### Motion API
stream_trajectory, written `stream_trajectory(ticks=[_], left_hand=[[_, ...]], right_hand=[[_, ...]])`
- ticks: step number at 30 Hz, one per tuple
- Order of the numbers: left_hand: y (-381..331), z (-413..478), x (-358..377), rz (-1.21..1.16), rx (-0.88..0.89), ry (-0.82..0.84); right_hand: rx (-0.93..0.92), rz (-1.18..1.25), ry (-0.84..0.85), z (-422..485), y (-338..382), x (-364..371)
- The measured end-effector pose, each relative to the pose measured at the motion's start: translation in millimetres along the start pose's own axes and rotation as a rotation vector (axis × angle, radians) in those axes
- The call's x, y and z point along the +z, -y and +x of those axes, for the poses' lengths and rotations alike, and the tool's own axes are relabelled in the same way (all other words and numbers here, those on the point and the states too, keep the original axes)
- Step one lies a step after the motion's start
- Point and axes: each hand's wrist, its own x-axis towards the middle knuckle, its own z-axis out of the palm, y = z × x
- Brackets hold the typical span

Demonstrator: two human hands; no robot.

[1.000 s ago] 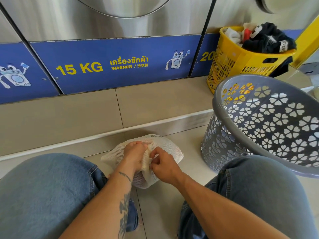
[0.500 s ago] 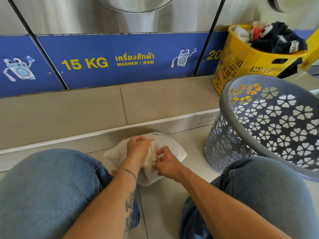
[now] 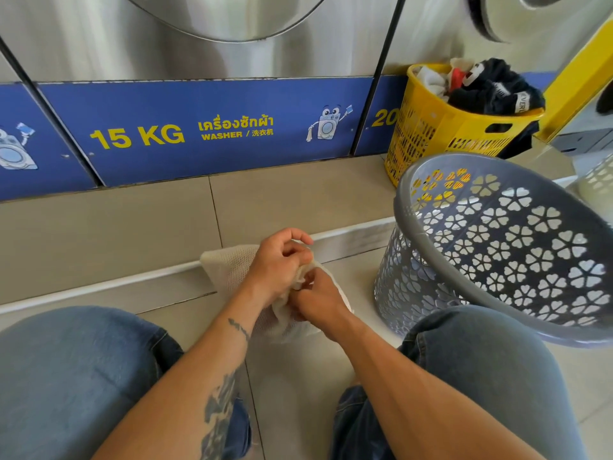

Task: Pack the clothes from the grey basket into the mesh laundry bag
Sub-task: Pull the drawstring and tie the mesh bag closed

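Observation:
A white mesh laundry bag [image 3: 229,267] lies on the tiled floor between my knees, bulging with cloth. My left hand [image 3: 278,263] grips the bunched mouth of the bag from above. My right hand [image 3: 318,300] pinches the same gathered fabric from the right, touching the left hand. The grey basket [image 3: 497,240] with flower-shaped holes stands tilted at the right, its opening turned toward me; no clothes show inside it.
A yellow basket [image 3: 441,127] heaped with dark and white clothes sits on the raised tiled step behind the grey one. Steel washers with a blue "15 KG" panel [image 3: 199,131] fill the wall ahead. My jeans-clad knees [image 3: 73,376] flank the bag.
Both hands have lifted the gathered mouth of the bag slightly and shifted right, and the left hand's fingers have curled higher over it. The camera has moved closer to the washers.

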Motion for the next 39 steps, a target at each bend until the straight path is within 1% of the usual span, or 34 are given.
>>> stream_trajectory(ticks=[2,3,5,6,7,9,11,14,16,18,21,25,26,28,30,33,35,37,39], left_hand=[[-3.8,5.3,-11.0,0.080,0.025,0.041],[0.8,8.4,-20.2,0.143,0.002,0.053],[20.3,5.9,-42.8,0.340,-0.142,0.060],[33.8,-2.0,-53.1,0.457,-0.240,0.036],[48.3,-13.8,-62.1,0.555,-0.339,-0.011],[72.0,-34.6,-75.3,0.631,-0.482,-0.144],[79.8,-42.3,-82.0,0.622,-0.523,-0.231],[80.2,-27.7,-84.6,0.570,-0.507,-0.255],[82.3,-15.6,-78.1,0.501,-0.545,-0.224],[89.7,-6.2,-68.2,0.470,-0.646,-0.152],[114.4,6.2,-51.4,0.439,-0.772,-0.039],[145.4,18.0,-48.3,0.393,-0.881,-0.044],[152.4,22.0,-50.8,0.367,-0.897,-0.050],[160.5,29.1,-57.3,0.282,-0.898,-0.091],[164.9,32.8,-63.7,0.236,-0.869,-0.139],[156.6,28.7,-68.4,0.262,-0.819,-0.167],[143.5,20.2,-69.5,0.256,-0.752,-0.185],[128.9,9.5,-71.5,0.254,-0.678,-0.173],[115.2,-2.3,-76.6,0.253,-0.620,-0.152]], right_hand=[[-0.021,0.008,0.037,1.4,-1.0,-1.9],[0.001,-0.057,0.067,1.7,-3.4,-3.4],[0.027,-0.297,0.078,2.5,-13.2,-5.2],[0.031,-0.395,0.035,3.7,-20.0,-4.9],[0.042,-0.421,-0.021,5.0,-25.0,-4.3],[0.052,-0.391,-0.106,11.1,-28.1,-0.9],[0.061,-0.384,-0.157,21.9,-26.7,2.5],[0.159,-0.382,-0.208,36.1,-31.0,6.1],[0.239,-0.392,-0.228,45.5,-38.9,7.0],[0.309,-0.374,-0.257,57.3,-46.3,5.5],[0.375,-0.260,-0.345,80.9,-53.9,-5.4],[0.451,-0.153,-0.384,109.9,-74.3,-18.0],[0.474,-0.112,-0.365,115.5,-81.6,-18.4],[0.486,-0.007,-0.246,124.5,-93.4,-16.6],[0.455,0.005,-0.140,128.2,-95.6,-12.5],[0.383,-0.113,-0.104,124.9,-83.9,-3.1],[0.335,-0.204,-0.100,115.4,-73.8,4.5],[0.267,-0.302,-0.097,99.2,-65.5,11.7],[0.190,-0.351,-0.098,77.8,-55.6,17.1]])
